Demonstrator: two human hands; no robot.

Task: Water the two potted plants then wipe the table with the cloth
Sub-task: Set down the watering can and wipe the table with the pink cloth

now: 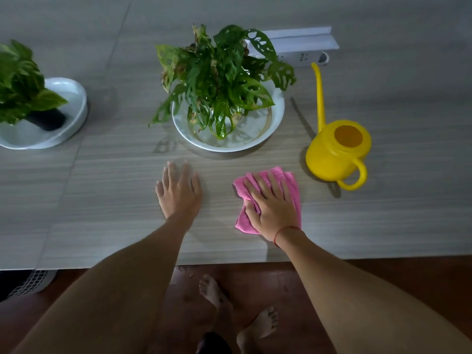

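Far left of frame: potted plant (18, 83) w/ broad green leaves, sitting in a white dish (76, 103). Centre-top: second plant (219, 77), holed leaves, in a white bowl (277, 111). Below it, left hand (180, 192) lies flat on the grey table (102, 200), fingers spread, holding nothing. Just right, right hand (272, 206) presses palm-down on the pink cloth (293, 190), fingers extended, not clenched. Right of frame: yellow watering can (334, 152) standing upright, spout toward the upper edge, apart from the cloth. White power strip (304, 58) behind the plant.
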